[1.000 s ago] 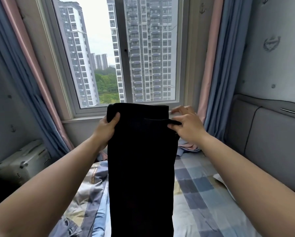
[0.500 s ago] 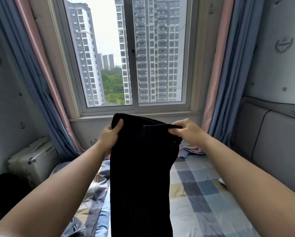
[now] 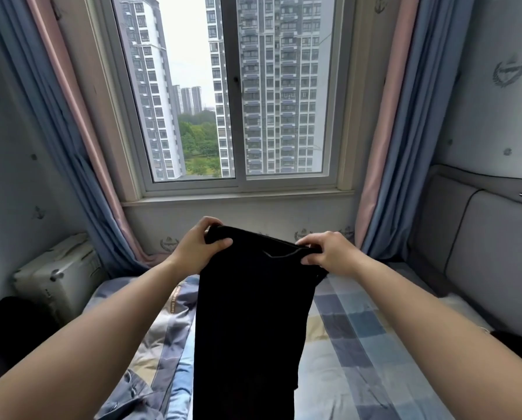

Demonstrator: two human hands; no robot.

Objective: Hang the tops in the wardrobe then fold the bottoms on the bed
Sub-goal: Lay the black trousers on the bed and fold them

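Above the bed (image 3: 359,344), at chest height before the window (image 3: 238,95): black trousers (image 3: 250,313) held up by the waistband, legs hanging straight down and running out of the bottom of the view. Left hand (image 3: 194,250) gripping the left end of the waistband, thumb across the front and fingers curled over the top edge; right hand (image 3: 329,253) pinching the right end, thumb below, fingers wrapped over. Compared with one second ago: waistband lower against the scene, formerly covering the foot of the window, now wholly below the sill (image 3: 238,198); right end dipped, so the top edge slopes down to the right. Grips unchanged on both sides. Likely meaning for the task: garment being lowered toward the bed for folding (a judgement, not an observed act), hence the bottoms stage, with this pair not yet laid flat.

Hidden or unclear: trouser hems and lower legs cut off by the frame edge; fabric too dark for seams, fly or front-versus-back to be read, apart from one faint pocket line near the right hand. Other clothing (image 3: 144,386) on the left of the bed, partly covered by the left forearm, kind not determinable. Wardrobe not in view. Dark mass at the lower right edge unidentifiable.
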